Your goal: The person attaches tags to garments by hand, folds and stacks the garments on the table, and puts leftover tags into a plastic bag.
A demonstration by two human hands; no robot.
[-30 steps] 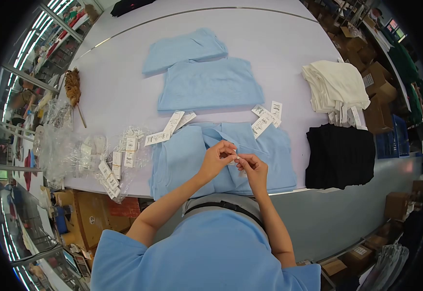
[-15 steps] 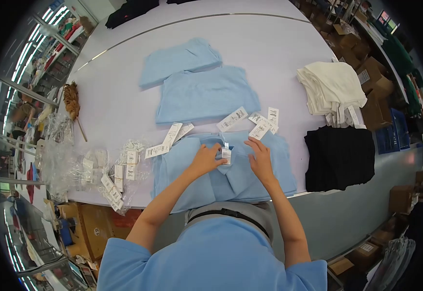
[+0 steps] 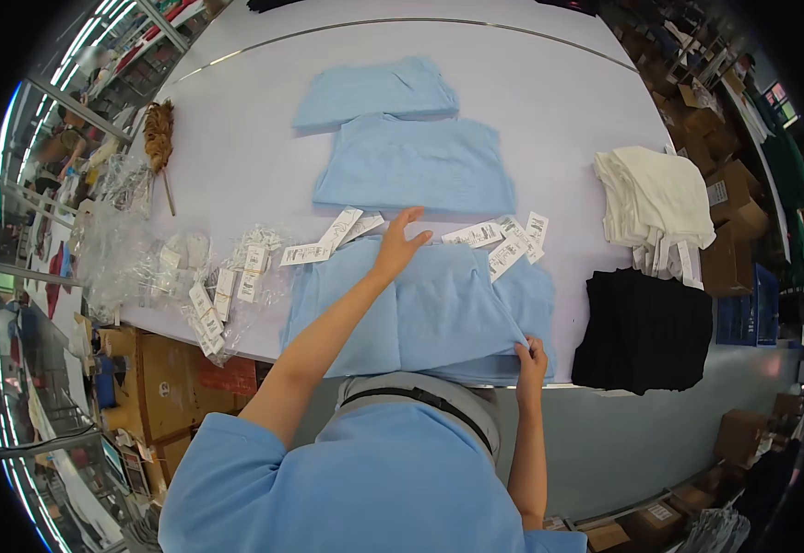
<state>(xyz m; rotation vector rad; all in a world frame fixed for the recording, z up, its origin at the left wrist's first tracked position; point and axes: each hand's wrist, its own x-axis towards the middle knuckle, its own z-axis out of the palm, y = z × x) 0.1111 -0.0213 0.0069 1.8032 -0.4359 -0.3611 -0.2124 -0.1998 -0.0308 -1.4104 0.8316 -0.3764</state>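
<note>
A light blue sweater (image 3: 443, 304) lies at the table's near edge, its front side folded over and its lower right corner raised a little. My right hand (image 3: 531, 361) pinches that corner between thumb and fingers. At the sweater's far edge, my left hand (image 3: 402, 247) is open, thumb and fingers apart, near the paper tags. White printed tags (image 3: 330, 238) lie to the left of this hand, and several more tags (image 3: 507, 258) lie to the right, partly on the blue fabric. The neck label is hidden under the fold.
Two folded light blue garments (image 3: 416, 166) lie farther back. On the right are a white garment stack (image 3: 651, 194) and folded black garments (image 3: 646, 332). Bundled tags (image 3: 253, 272), clear plastic bags (image 3: 116, 258) and a feather duster (image 3: 159, 138) lie on the left.
The sweater's near part has been folded away from me, covering the neck and its label. My left hand moved to the far edge; my right hand came down to the near right corner.
</note>
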